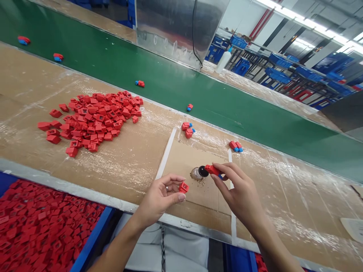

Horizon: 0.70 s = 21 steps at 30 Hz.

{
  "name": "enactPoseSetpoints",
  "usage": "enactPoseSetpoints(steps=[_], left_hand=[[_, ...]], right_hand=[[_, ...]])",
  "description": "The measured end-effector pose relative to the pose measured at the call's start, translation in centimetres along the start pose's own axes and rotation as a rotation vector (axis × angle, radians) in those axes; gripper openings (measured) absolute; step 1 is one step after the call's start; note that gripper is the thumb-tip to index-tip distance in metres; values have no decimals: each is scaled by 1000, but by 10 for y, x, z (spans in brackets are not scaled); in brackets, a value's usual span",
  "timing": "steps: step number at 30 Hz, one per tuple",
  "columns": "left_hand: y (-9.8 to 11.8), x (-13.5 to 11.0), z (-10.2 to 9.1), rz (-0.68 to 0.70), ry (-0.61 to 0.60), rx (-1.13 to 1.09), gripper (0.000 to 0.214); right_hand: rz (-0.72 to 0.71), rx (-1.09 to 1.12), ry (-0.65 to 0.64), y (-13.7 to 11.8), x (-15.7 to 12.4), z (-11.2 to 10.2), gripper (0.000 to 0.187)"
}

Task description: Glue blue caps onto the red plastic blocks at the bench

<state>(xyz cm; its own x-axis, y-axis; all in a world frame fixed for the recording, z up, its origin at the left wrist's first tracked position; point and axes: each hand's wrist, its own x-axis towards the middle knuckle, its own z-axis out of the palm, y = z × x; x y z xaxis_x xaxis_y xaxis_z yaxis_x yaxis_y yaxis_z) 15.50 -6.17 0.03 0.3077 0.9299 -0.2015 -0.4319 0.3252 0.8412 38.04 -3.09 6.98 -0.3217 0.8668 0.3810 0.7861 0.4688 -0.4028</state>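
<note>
Between the thumb and fingers of my left hand is a small red plastic block with a square hollow in its face. My right hand pinches a red and blue plastic piece, its red end against or just above the black top of a small clear jar. Whether the piece touches that top I cannot tell. The jar stands on a cardboard sheet, with brown specks scattered around it. Part of the blue portion is hidden by my right fingers.
A heap of red blocks lies on the table at left. Red and blue pieces sit beyond the jar, with another pair to the right. A green conveyor belt carries several more. A blue bin of red blocks stands at lower left.
</note>
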Motion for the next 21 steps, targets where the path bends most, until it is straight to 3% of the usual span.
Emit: enactPoseSetpoints(steps=[4,9,21], left_hand=[[3,-1,1,-23,-13,19,27],[7,-1,2,-17,-66,27,25],[8,-4,4,-6,-72,33,25]], right_hand=[[61,131,18,-20,-7,3,20],[41,262,-55,-43,-17,16,22],[35,301,-94,-44,-23,23,21]])
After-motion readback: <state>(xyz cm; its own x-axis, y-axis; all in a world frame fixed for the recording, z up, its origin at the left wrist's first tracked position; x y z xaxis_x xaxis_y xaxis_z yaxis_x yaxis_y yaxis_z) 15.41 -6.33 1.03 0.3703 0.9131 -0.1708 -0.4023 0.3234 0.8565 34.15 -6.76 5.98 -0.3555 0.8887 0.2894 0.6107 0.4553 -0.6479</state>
